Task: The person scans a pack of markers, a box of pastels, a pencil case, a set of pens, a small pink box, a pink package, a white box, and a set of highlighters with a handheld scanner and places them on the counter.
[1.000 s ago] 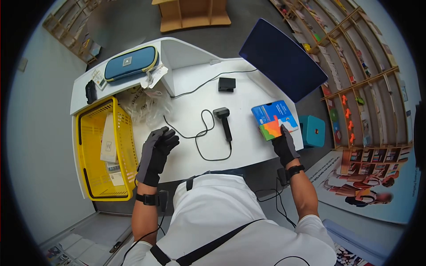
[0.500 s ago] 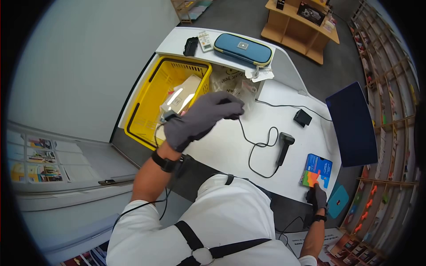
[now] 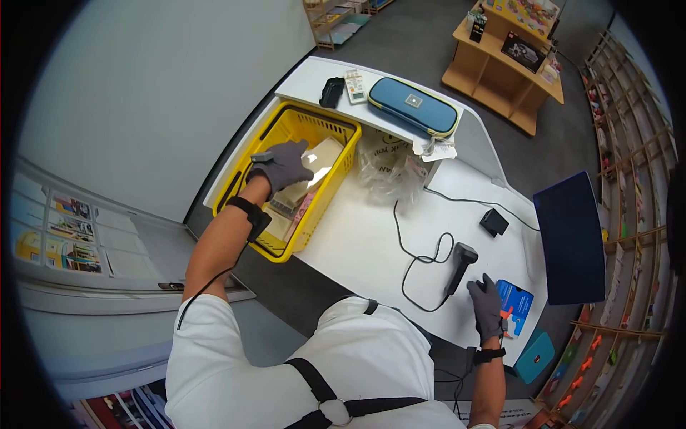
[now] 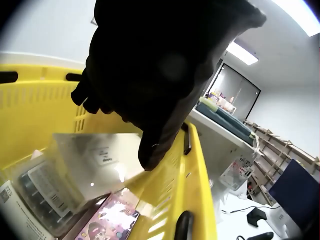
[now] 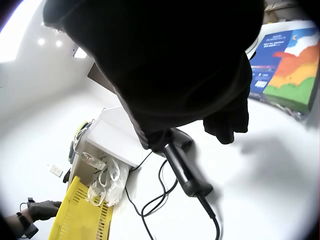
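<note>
My gloved left hand [image 3: 284, 169] reaches into the yellow basket [image 3: 319, 223], fingers spread loosely over a pale box [image 3: 326, 156]. In the left wrist view the thumb overlaps that pale box [image 4: 102, 159], and a pink illustrated box [image 4: 111, 218] and a clear-covered pack [image 4: 45, 192] lie below it. The gloved right hand [image 3: 486, 307] hovers low over the white counter [image 3: 379, 264], its fingers loosely extended and holding nothing. To its left lies a black barcode scanner [image 3: 461, 270]; on its right is a blue box [image 3: 519, 300] with a colourful cloud picture.
Clear plastic bags [image 3: 391, 171] bunch beside the basket. A blue zip case [image 3: 413, 106] and a remote control [image 3: 354, 86] lie on the raised shelf. A monitor [image 3: 570, 239], a small black stand [image 3: 493, 222] and the scanner's looping cable [image 3: 409, 268] occupy the counter.
The left hand has moved left from over the counter into the basket. The right hand has let go of the blue box and shifted left toward the scanner. The head view has swung left.
</note>
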Action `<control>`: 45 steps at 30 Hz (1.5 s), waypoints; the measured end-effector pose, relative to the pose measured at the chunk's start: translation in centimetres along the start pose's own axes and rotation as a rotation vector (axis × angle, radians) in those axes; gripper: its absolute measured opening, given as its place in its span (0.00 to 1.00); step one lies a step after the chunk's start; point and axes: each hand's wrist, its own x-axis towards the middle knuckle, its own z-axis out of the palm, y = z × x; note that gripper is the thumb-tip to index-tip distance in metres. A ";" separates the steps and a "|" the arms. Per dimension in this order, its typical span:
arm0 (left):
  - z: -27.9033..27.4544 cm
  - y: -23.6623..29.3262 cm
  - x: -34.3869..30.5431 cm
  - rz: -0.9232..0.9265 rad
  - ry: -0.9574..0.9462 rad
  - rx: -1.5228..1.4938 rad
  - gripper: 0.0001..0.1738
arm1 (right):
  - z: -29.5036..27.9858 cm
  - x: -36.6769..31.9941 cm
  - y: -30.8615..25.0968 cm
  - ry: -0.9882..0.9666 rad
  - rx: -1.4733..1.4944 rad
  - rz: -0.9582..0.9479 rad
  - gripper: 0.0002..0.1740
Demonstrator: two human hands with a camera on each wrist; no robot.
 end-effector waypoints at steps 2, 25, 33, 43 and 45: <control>2.3 0.0 0.3 -0.016 -0.091 0.026 0.50 | 2.3 0.9 -0.3 -0.050 0.012 0.031 0.48; -0.5 -3.4 -3.7 -0.054 0.292 -0.617 0.57 | 7.6 2.8 -3.2 -0.076 0.480 0.185 0.17; -4.7 2.9 -11.9 0.187 -0.108 -1.998 0.50 | 3.1 -1.4 -7.3 -0.258 0.773 0.094 0.15; 3.7 19.4 -13.4 0.338 -0.316 -2.257 0.54 | -1.5 -6.2 -8.4 -0.361 0.921 -0.049 0.20; 5.6 20.4 -13.3 0.303 -0.309 -2.290 0.54 | -2.6 -7.4 -8.1 -0.396 0.819 -0.101 0.22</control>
